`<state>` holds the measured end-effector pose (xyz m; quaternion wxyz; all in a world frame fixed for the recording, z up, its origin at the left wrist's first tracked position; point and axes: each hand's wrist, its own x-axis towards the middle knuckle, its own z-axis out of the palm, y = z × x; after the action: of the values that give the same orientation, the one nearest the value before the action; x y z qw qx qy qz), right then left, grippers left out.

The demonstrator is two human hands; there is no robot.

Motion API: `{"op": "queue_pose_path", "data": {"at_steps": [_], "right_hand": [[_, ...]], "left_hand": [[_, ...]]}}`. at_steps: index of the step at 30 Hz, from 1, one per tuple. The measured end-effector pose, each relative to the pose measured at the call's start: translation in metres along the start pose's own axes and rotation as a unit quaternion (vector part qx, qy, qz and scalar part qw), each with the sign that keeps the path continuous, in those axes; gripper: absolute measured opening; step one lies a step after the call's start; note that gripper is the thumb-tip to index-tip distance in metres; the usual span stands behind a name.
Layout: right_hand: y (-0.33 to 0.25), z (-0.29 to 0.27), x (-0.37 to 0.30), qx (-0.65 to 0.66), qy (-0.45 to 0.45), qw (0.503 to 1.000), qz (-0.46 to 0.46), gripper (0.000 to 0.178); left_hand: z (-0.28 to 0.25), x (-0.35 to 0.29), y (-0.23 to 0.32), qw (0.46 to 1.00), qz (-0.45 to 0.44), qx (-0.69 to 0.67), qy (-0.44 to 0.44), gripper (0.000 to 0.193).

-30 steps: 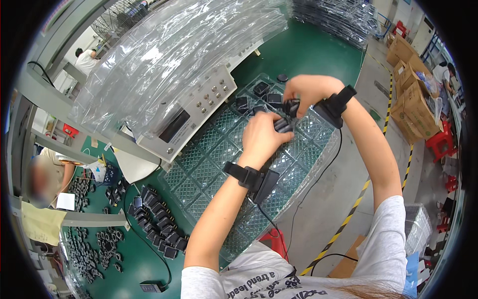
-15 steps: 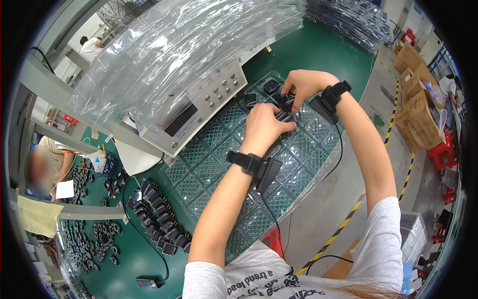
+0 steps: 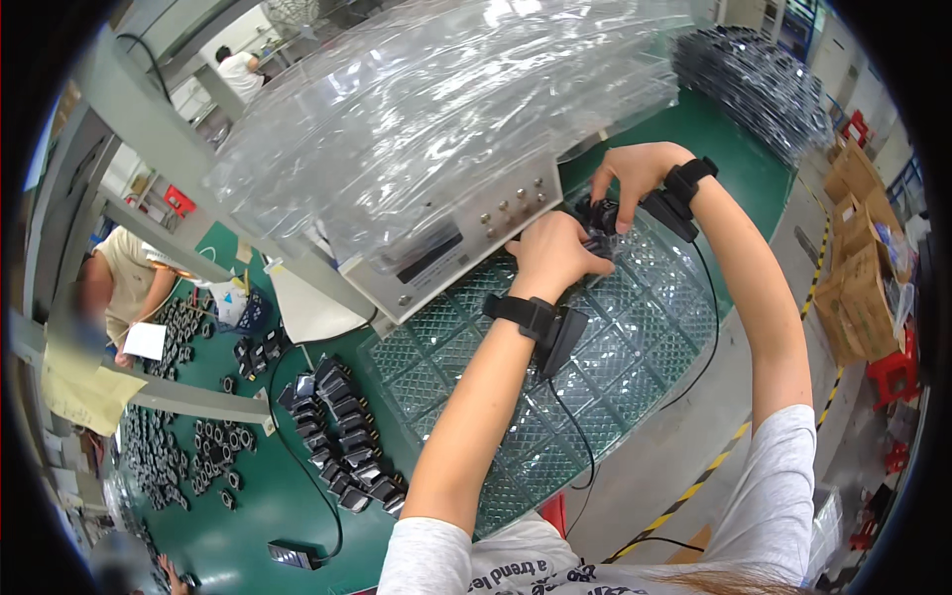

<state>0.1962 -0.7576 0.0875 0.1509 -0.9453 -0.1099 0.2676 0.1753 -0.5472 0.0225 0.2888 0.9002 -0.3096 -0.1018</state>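
Note:
A clear plastic compartment tray lies on the green table, and both hands work over its far end. My right hand comes down from above, its thumb and fingers closed on a small black device. Right beside it, my left hand is curled with its thumb stretched toward the right hand. Dark pieces show between that thumb and the fingers, mostly covered by the hand. Part of another black piece peeks out at the left hand's far side. Black straps with small boxes and cables circle both wrists.
A grey instrument with knobs stands against the tray, under a tall pile of clear plastic trays. Rows of black devices lie at left, near many loose black rings. A co-worker holds white paper. Cardboard boxes stand at right.
The whole scene has shifted rightward in the picture as the head turned. Both hands stay over the tray's far end; the left now covers the far-corner compartments where black devices showed.

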Motion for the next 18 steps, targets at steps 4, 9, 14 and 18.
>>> {"op": "queue_pose_path", "data": {"at_steps": [4, 9, 14, 18], "right_hand": [[-0.002, -0.005, 0.009, 0.035, -0.035, 0.999, -0.019, 0.057], [0.005, -0.006, 0.012, 0.040, -0.049, 0.998, -0.018, 0.052], [0.013, 0.007, 0.003, 0.109, -0.015, 0.993, -0.041, 0.048], [0.016, 0.021, -0.015, 0.152, 0.045, 0.985, -0.069, 0.047]], "left_hand": [[0.003, -0.002, -0.007, 1.000, 0.002, -0.029, -0.012, 0.053], [0.006, 0.000, -0.018, 0.997, 0.050, -0.061, -0.020, 0.060], [0.002, 0.002, -0.017, 0.995, 0.043, -0.077, -0.037, 0.054], [0.004, 0.006, -0.023, 0.992, 0.073, -0.086, -0.055, 0.058]]}}
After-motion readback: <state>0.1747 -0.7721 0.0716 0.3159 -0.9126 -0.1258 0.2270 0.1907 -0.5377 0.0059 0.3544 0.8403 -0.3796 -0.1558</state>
